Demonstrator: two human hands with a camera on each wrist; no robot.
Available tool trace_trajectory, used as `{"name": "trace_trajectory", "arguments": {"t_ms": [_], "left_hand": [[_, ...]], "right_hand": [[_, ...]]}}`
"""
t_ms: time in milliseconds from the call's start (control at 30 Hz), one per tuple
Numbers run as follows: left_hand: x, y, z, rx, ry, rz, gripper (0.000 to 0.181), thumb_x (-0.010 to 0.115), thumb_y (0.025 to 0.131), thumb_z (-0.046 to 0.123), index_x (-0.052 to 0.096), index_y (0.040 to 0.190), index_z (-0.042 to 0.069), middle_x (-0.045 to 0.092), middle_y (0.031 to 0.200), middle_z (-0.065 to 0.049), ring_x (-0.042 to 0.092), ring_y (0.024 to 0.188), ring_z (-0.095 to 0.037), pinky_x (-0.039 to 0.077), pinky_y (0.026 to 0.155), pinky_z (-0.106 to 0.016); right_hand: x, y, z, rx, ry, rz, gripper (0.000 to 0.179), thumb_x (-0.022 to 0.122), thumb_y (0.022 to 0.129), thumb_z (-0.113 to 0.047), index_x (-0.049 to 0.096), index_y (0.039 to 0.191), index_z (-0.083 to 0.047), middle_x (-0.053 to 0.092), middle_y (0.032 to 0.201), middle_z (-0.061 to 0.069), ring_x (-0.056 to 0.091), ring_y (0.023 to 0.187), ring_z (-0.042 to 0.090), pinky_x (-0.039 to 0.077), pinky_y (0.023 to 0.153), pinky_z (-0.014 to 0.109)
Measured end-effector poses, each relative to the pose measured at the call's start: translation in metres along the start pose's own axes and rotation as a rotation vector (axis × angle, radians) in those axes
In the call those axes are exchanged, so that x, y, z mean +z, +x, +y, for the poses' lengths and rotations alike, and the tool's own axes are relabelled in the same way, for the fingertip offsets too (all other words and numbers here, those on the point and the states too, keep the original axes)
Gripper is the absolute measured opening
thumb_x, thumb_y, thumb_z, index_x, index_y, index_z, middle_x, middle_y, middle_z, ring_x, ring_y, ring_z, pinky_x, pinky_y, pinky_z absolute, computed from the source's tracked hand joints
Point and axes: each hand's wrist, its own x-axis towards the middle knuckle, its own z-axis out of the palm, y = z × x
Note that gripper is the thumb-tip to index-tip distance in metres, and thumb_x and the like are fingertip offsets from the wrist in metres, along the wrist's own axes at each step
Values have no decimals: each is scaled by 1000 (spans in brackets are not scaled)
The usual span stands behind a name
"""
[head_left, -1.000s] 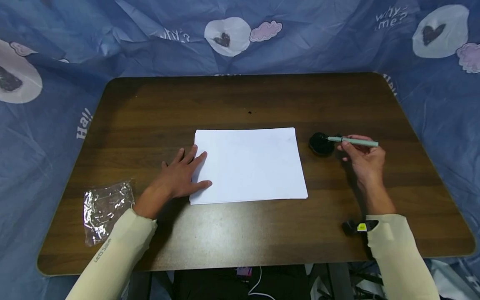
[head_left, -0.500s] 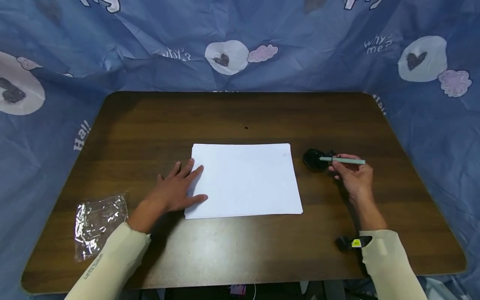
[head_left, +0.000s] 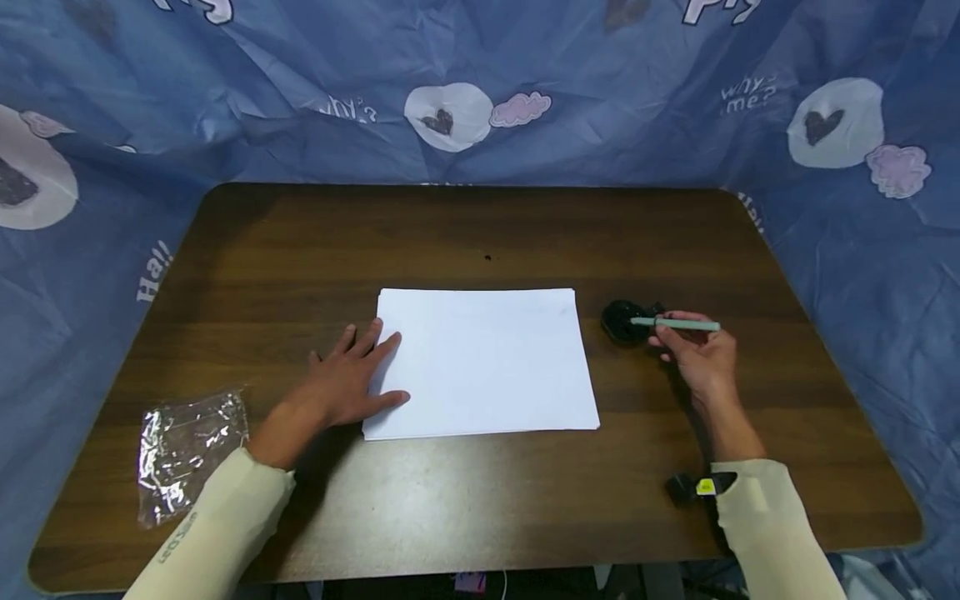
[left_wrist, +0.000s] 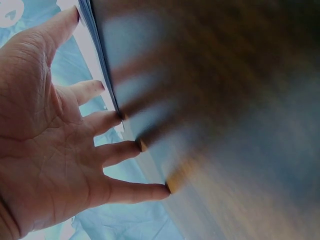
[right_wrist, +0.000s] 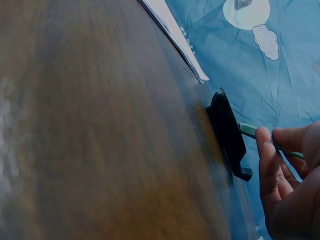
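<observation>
A stack of white paper point(head_left: 487, 367) lies on the dark wooden table point(head_left: 450, 242). My left hand point(head_left: 341, 383) rests with fingers spread across its left edge; the left wrist view shows that palm point(left_wrist: 45, 145) with fingertips down on paper and table. To the right of the paper sits a small black dish point(head_left: 617, 322) with a short spout-like lip. My right hand point(head_left: 701, 358) pinches a slim pale green pen-like stick point(head_left: 693, 325) between thumb and fingers. The stick's left end reaches over the dish; whether it touches the inside is hidden.
A crinkled clear plastic bag point(head_left: 191, 454) lies at the table's left, beside my left forearm. A black strap piece with a yellow label point(head_left: 705, 487) sticks out at my right wrist. Blue printed cloth point(head_left: 300, 100) hangs behind the table.
The head view has tilted up and shifted slightly, so everything appears lower. My right hand and the green stick hold nearly the same place over the dish. The left hand stays on the paper.
</observation>
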Motion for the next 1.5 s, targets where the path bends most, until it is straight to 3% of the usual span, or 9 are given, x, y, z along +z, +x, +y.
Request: {"name": "trace_trajectory", "arguments": {"t_ms": [333, 767, 1233, 1500], "left_hand": [[0, 0, -2, -9, 1, -11, 90, 52, 81, 68, 17, 151, 23, 4, 157, -9, 3, 139, -44, 14, 89, -79], [-1, 1, 0, -16, 20, -6, 91, 50, 81, 70, 18, 151, 23, 5, 157, -10, 5, 139, -44, 15, 90, -78], [-2, 2, 0, -17, 23, -22, 90, 51, 82, 69, 16, 152, 23, 3, 157, -9, 4, 139, -43, 15, 90, -78], [-2, 1, 0, -24, 19, -35, 90, 51, 82, 68, 15, 152, 23, 2, 157, -9, 2, 140, -43, 15, 90, -78]], "right_hand": [[2, 1, -2, 65, -133, 13, 37, 72, 83, -18, 58, 114, -5, 66, 101, 3, 69, 75, 11, 52, 60, 20], [1, 2, -1, 44, -113, 4, 35, 72, 83, -14, 59, 113, -3, 68, 100, 1, 69, 73, 11, 51, 57, 19], [1, 2, -2, 85, -146, 18, 37, 72, 83, -17, 58, 114, -5, 65, 108, 8, 68, 76, 11, 51, 57, 19], [0, 3, -1, 111, -149, 20, 39, 72, 82, -19, 58, 116, -7, 65, 108, 5, 68, 78, 11, 51, 59, 20]]}}
